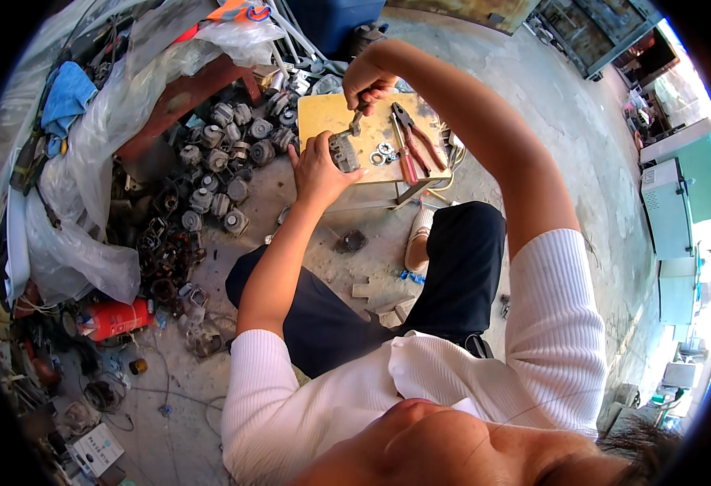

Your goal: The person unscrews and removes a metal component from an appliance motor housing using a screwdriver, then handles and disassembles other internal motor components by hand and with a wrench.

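My left hand is closed around the side of a small grey electric motor, steadying it on the yellow bench top. Above it, my right hand is a fist around a short metal tool; its lower end meets or nearly meets the motor. The fist hides most of this tool, so its exact kind is unclear. Right of the motor lie several metal rings, a screwdriver with a red handle, and pliers with reddish handles.
A heap of similar motors covers the floor at left, beside dark metal parts. Plastic sheeting drapes over a rusty red frame. A red cylinder lies lower left. A loose part sits between my feet and the bench.
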Available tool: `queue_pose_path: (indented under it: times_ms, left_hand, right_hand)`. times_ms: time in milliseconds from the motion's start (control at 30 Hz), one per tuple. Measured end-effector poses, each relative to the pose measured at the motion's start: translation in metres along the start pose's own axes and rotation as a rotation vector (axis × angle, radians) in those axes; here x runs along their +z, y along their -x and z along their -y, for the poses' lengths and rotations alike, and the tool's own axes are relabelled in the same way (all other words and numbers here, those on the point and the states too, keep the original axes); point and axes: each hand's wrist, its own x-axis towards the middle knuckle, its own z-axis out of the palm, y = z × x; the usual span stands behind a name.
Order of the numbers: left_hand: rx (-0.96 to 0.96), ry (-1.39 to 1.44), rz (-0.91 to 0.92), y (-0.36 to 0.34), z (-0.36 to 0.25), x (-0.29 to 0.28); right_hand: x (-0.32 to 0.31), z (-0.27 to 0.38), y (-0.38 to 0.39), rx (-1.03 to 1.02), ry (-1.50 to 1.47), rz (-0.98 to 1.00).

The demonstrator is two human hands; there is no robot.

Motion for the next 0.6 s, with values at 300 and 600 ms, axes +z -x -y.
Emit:
queue_pose_path:
  times_ms: [300,600]
  left_hand:
    - [0.022,-0.014,0.015,-0.002,-0.003,-0.002]
    - [-0.013,0.061,0.092,-0.006,0.0,-0.001]
  right_hand:
    - [0.021,-0.033,0.009,-0.044,-0.232,-0.096]
    - [-0.004,0.013,-0.031,0.481,-0.093,0.383]
